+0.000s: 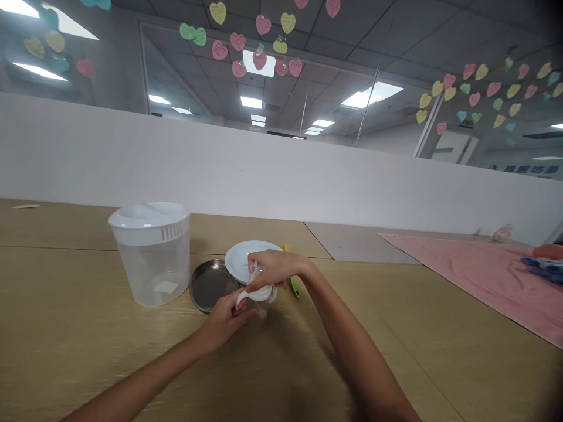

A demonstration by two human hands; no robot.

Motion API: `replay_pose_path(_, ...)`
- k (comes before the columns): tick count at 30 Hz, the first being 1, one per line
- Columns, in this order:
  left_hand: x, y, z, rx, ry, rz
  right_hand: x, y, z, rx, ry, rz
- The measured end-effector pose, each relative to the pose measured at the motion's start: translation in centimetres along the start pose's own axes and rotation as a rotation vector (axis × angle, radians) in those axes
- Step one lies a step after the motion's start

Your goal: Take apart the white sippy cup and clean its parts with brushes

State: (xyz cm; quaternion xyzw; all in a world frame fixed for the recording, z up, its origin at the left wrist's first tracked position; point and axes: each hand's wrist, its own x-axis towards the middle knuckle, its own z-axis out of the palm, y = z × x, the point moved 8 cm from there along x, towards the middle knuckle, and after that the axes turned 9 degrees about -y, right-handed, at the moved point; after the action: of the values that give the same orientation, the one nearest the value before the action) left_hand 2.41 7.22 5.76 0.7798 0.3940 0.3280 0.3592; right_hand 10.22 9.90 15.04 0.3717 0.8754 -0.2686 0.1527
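Fingers (241,315) of the left hand (220,323) are closed around the white handle (241,296) of a small clear jug (259,306), the thumb lying low along its side. From above, the right hand (275,266) bends over at the wrist, its fingers curled about the clear upper part (255,271) of the jug, over the white rim; how firmly they grip, I cannot tell. Both hands hold the jug above the front part of the desk (185,375), and whether its base touches the surface is unclear. Just behind it lies a white plate (240,256), partly hidden by the right hand. To the left of the jug is a round dark metal pan (211,286), close against the plate. Further left, a see-through bucket (153,266) with a white lid (149,215) stands upright, a pale label (166,286) low inside or on it. Near the right wrist, something green (295,287) and something yellow (285,248) show; whether they are one piece is hidden. Well to the right, a pink cloth (492,275) is spread over the desk, with blue (545,268) and orange (548,251) items at its far right. A white wall (264,176) runs behind, and heart-shaped notes (263,24) dot the glass above.
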Motion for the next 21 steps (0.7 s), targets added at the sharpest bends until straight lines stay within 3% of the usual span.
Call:
replay_pose_path(12,-0.1,0.3,0.0,-0.029,-0.006,-0.002,0.0,0.1,-0.1,-0.066,0.068,0.008)
replay_pose_path(21,0.1,0.3,-0.1,-0.008,-0.005,0.018,-1.5,-2.1,-1.3,-0.323,0.27,-0.082)
